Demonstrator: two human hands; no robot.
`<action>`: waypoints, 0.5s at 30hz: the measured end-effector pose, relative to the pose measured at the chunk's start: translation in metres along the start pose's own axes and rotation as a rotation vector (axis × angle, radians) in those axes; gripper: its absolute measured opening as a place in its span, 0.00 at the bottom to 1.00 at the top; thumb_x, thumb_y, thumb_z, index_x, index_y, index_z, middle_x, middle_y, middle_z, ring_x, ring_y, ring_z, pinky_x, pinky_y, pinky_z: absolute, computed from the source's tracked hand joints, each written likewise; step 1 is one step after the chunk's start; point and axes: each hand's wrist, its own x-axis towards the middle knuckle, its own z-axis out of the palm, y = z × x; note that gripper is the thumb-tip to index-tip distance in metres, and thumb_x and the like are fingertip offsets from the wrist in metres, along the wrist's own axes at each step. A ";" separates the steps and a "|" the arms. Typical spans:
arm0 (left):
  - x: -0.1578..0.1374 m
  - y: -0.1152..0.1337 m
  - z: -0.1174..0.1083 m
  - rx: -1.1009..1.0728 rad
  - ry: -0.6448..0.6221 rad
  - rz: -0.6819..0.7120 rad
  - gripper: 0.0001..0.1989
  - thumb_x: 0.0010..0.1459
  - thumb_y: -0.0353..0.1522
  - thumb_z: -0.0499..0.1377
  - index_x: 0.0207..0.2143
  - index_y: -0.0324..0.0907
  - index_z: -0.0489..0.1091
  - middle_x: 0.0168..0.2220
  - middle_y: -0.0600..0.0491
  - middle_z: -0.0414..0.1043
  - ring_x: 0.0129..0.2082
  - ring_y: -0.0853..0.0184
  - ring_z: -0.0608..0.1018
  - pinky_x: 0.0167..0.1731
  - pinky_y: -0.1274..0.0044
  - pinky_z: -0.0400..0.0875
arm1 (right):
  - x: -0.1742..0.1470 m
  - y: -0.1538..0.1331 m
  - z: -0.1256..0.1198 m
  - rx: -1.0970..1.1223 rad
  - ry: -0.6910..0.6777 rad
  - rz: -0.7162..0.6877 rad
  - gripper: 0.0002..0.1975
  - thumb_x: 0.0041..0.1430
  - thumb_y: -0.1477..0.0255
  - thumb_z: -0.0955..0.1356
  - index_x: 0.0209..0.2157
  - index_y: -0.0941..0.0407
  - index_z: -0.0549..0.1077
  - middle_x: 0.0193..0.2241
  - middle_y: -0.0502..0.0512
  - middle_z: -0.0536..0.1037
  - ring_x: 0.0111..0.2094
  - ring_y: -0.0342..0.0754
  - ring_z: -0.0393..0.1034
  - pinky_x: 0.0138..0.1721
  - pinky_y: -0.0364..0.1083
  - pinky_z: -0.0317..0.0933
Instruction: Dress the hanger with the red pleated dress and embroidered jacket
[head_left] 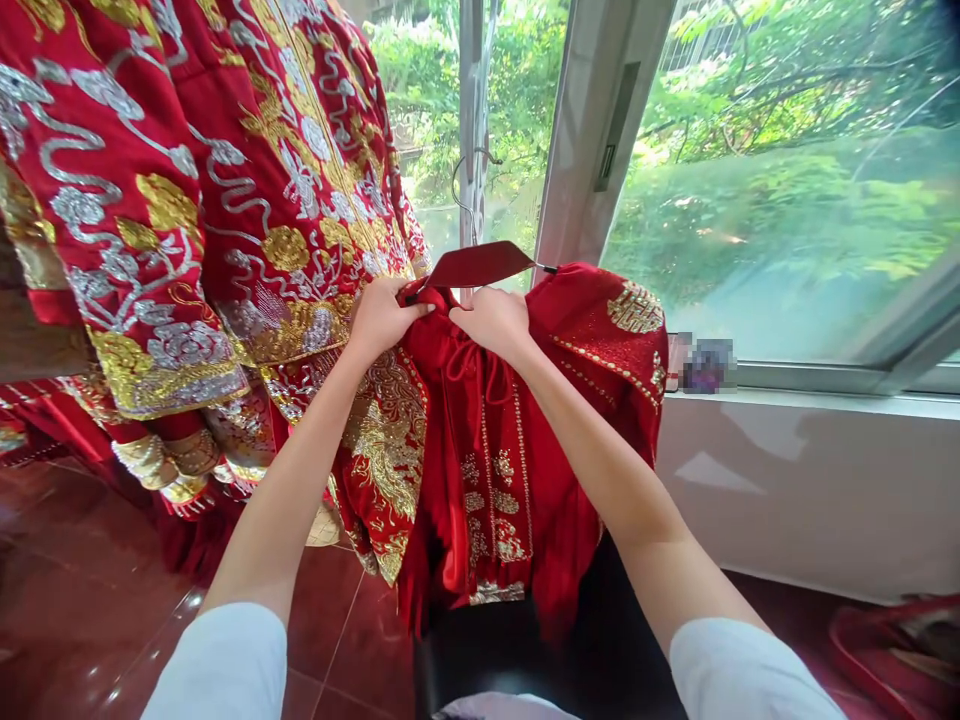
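Observation:
A red garment (510, 450) with gold beading and a tied cord at its top hangs in front of me. My left hand (386, 318) pinches its top edge on the left side, thumb pressed inward. Just across from it, my right hand (491, 320) is closed on the same edge, with most of its fingertips hidden. Right behind my hands shows a dark red flat piece (480, 263) below a metal hanger hook (459, 190). The garment's right shoulder (619, 310) carries a round gold emblem. Its lower end reaches a black seat (495, 660).
Red jackets (300, 180) with heavy gold and silver embroidery hang close on the left. Behind stand window frames (592, 150) with a sill (810, 405), where a blurred small object (709, 365) sits. The floor (352, 640) has dark red tiles. A red item (892, 650) lies at lower right.

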 end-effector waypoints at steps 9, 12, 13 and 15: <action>-0.033 0.021 0.024 0.515 0.166 0.321 0.12 0.58 0.37 0.52 0.38 0.41 0.71 0.40 0.43 0.73 0.45 0.54 0.71 0.47 0.64 0.61 | -0.006 0.011 0.000 0.076 0.269 0.036 0.15 0.58 0.73 0.58 0.23 0.58 0.70 0.24 0.60 0.72 0.27 0.49 0.62 0.31 0.48 0.52; -0.039 0.046 0.049 0.645 0.095 0.222 0.15 0.59 0.35 0.49 0.37 0.35 0.72 0.37 0.38 0.73 0.43 0.50 0.72 0.43 0.62 0.61 | -0.004 0.011 -0.004 0.103 0.238 0.015 0.14 0.56 0.73 0.60 0.18 0.56 0.65 0.19 0.55 0.68 0.23 0.45 0.57 0.29 0.47 0.49; -0.037 0.054 0.056 0.658 0.095 0.159 0.16 0.58 0.34 0.49 0.36 0.33 0.73 0.35 0.36 0.74 0.42 0.50 0.72 0.42 0.62 0.62 | -0.004 0.012 -0.007 0.104 0.216 -0.003 0.14 0.56 0.73 0.61 0.17 0.56 0.64 0.18 0.54 0.66 0.22 0.44 0.55 0.29 0.46 0.49; -0.032 0.067 0.062 0.650 0.059 0.053 0.18 0.58 0.34 0.49 0.33 0.32 0.75 0.33 0.36 0.75 0.41 0.50 0.73 0.41 0.62 0.62 | -0.008 0.016 -0.018 0.096 0.157 -0.063 0.15 0.55 0.73 0.62 0.15 0.56 0.61 0.16 0.52 0.63 0.21 0.43 0.53 0.28 0.46 0.49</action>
